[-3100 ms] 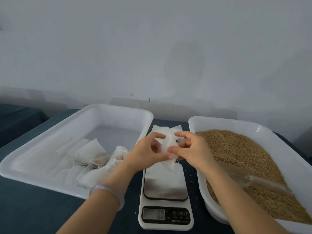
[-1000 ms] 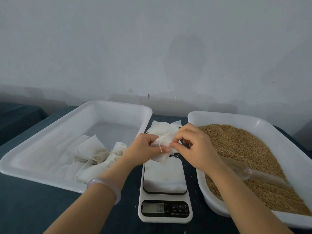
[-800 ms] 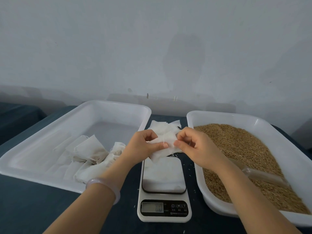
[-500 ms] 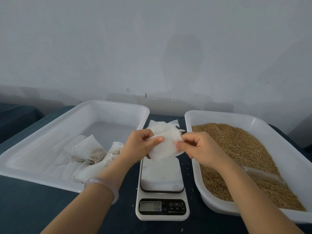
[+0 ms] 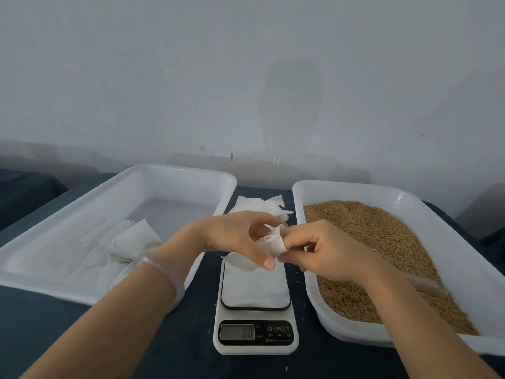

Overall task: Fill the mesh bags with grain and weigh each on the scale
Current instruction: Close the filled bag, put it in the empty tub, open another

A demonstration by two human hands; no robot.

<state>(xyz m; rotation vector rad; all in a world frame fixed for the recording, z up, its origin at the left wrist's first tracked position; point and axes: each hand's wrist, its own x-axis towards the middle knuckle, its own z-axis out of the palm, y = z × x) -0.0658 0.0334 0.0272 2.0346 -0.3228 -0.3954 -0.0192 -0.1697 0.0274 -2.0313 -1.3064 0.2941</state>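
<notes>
mesh bag [image 5: 270, 243] is held above the scale [image 5: 255, 292]
it is pinched by left hand [image 5: 237, 236] and right hand [image 5: 323, 251]; grain [image 5: 382, 236] at 3 o'clock not yet added or weighed.

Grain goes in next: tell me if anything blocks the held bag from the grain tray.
Nothing visible does. The left hand and right hand hold the mesh bag above the scale, beside the grain tray's left rim.
</notes>
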